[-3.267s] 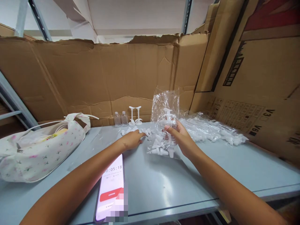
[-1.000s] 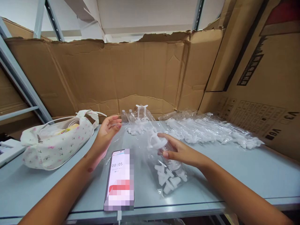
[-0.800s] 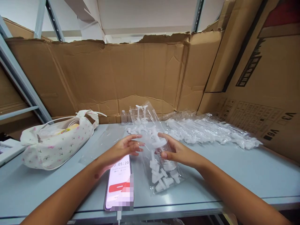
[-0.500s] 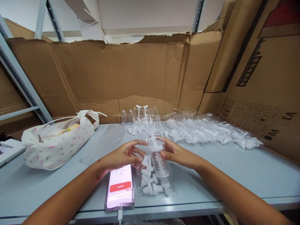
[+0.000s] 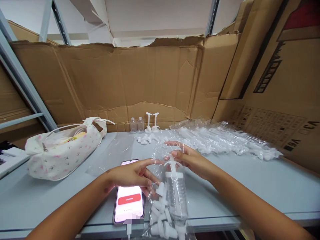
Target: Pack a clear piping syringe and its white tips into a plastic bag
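Two hands on one clear bag [image 5: 158,154]: right hand [image 5: 192,158] grasps its upper end; left hand [image 5: 136,175], fingers bent, touches its left side, grip indeterminable. Clear cylinder [image 5: 177,195] and white nozzles [image 5: 160,208] inside, nearer than both hands. Phone [image 5: 129,209] below left hand; clear bottles [image 5: 133,126] beyond it.

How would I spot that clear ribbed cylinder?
Find the grey table, then the lit phone near its front edge. Right of it, below the right hand, is the cylinder. It's long and transparent with a white collar, unlike the small white pieces beside it.
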Available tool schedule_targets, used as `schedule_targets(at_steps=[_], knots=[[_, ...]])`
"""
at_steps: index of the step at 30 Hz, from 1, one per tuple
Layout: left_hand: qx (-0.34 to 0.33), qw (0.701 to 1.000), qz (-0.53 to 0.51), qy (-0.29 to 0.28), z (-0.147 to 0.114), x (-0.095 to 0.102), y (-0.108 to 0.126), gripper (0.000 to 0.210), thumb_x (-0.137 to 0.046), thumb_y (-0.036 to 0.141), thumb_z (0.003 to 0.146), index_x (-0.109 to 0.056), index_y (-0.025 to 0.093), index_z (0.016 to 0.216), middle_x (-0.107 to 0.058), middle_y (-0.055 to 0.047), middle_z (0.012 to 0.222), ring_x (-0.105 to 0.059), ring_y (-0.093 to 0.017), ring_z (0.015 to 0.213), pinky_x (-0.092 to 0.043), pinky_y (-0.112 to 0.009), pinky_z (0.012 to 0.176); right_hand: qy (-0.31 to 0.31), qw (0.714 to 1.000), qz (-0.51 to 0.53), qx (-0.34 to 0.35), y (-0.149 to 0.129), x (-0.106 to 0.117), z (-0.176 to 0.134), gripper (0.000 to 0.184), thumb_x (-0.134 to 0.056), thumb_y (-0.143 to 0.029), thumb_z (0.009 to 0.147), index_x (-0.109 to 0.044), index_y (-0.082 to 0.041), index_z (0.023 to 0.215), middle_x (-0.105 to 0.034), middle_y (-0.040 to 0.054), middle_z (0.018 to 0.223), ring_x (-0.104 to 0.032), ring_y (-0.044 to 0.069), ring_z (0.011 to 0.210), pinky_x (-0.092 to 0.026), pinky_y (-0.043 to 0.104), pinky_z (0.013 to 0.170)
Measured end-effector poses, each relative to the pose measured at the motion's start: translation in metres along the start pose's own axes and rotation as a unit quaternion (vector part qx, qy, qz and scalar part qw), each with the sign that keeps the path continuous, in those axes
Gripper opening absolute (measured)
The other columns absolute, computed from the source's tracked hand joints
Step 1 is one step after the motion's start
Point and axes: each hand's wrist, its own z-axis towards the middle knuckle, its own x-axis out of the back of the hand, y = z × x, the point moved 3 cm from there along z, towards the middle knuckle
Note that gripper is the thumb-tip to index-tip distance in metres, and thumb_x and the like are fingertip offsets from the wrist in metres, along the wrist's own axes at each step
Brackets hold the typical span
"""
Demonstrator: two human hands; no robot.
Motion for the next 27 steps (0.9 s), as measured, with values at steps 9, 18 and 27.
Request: schedule_targets(at_steps=[9,18,27], knots=[[-0.061,0.982,0.0,0.176,0.007,0.006,0.008,0.049,-0.063,0.033,0.079,-0.045,0.021,0.123,-0.068,-0.01,0.096,-0.068,-0.017,0.071,-0.052,-0.031,0.065,-0.018,0.998,0.032,-0.043,0.003,-0.01,0.002,0.042,-0.052,-0.039,0.086,-0.042,-0.027,0.125,-0.065,0.0073,0.102,-0.065,0.018,0.08,-0.049,0.038,0.078],[-0.062,0.983,0.006,0.174,0.004,0.011,0.01,0.044,-0.063,0.028,0.08,-0.046,0.022,0.12,-0.07,-0.008,0.092,-0.068,-0.017,0.07,-0.052,-0.029,0.061,0.019,0.997,0.069,-0.008,0.009,-0.003,0.009,0.032,-0.053,-0.039,0.086,-0.058,-0.024,0.114,-0.064,0.0066,0.103,-0.061,0.014,0.079,-0.05,0.03,0.071],[-0.024,0.993,0.062,0.101,-0.005,0.008,0.014,0.045,-0.062,0.031,0.08,-0.045,0.022,0.121,-0.071,-0.007,0.087,-0.067,-0.016,0.068,-0.051,-0.033,0.068,-0.001,0.995,0.096,-0.028,0.004,-0.004,0.005,0.037,-0.049,-0.04,0.088,-0.054,-0.023,0.12,-0.067,0.0074,0.1,-0.064,0.014,0.073,-0.051,0.03,0.068]])
